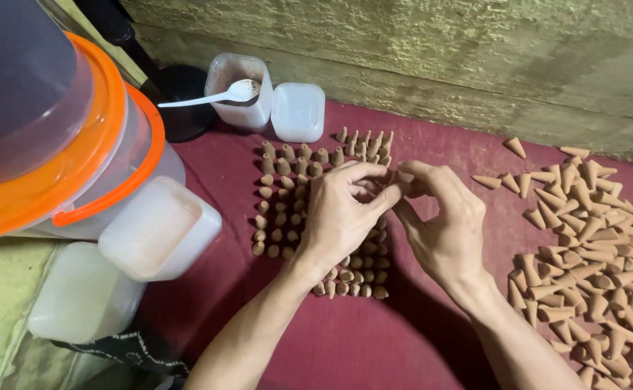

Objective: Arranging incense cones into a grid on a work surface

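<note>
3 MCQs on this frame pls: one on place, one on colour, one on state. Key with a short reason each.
1. Where does the loose pile of cones lie?
A. To the right of the hands
B. Inside the bucket
C. On the white lid

2. What colour is the cloth under the cones?
A. Green
B. Dark red
C. Blue

3. How are the cones in the block under the left hand placed?
A. Upright in rows
B. Stacked in a tower
C. Scattered flat

Key:
1 A: the heap spreads along the right edge, beyond the right hand.
2 B: the bare cloth in front of the hands is maroon.
3 A: their tips point up, lined in rows.
</note>
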